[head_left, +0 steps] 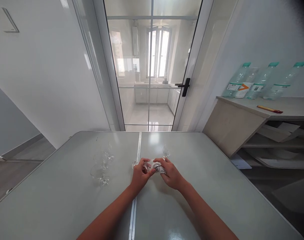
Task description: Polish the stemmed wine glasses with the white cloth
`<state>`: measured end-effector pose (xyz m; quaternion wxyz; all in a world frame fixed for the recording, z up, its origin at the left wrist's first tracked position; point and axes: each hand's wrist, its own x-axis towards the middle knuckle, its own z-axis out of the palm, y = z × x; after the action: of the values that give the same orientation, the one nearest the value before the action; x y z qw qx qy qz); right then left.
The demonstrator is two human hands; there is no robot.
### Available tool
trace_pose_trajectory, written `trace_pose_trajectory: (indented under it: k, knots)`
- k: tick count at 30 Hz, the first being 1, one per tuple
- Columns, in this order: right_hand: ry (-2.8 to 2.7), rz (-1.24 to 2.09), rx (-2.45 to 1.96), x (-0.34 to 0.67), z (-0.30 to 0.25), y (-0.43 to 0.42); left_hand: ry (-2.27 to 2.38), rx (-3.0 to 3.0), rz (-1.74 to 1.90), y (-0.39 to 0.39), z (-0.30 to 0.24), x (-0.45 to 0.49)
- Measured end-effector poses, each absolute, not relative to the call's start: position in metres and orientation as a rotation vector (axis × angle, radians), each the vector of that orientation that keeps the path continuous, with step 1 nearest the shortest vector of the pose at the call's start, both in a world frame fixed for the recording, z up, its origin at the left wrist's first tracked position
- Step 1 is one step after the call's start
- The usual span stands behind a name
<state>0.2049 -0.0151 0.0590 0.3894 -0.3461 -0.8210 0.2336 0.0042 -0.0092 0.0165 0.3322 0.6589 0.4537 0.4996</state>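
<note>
My left hand (140, 175) is closed around a clear stemmed glass (149, 164), which lies sideways above the table with its foot pointing left. In my right hand (171, 174) is a bunched white cloth (157, 167) with dark markings, pressed at the rim end of that glass. My fingers hide part of both. Just behind my right hand stands another clear glass (166, 151). To the left, a pair of clear stemmed glasses, a nearer one (104, 181) and a farther one (110, 156), stand close together; their outlines are faint.
The pale glossy table (67, 200) has a metal seam down its middle. Beyond its far edge is a glazed door (156, 115) with a black handle (185, 87). At right, a shelf unit (231, 123) bears several plastic bottles (260, 83) and a thin red-and-yellow object (269, 109).
</note>
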Motion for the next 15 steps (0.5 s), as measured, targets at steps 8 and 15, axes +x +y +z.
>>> trace_pose_trajectory:
  k: [8, 15]
  knots:
    - [-2.092, 0.445, -0.902, 0.205, 0.055, -0.015, 1.132, 1.660, 1.342, -0.009, 0.017, 0.005]
    - [-1.387, 1.442, -0.813, 0.195, 0.072, -0.022, 0.987, 1.499, 1.382, -0.007, 0.012, 0.007]
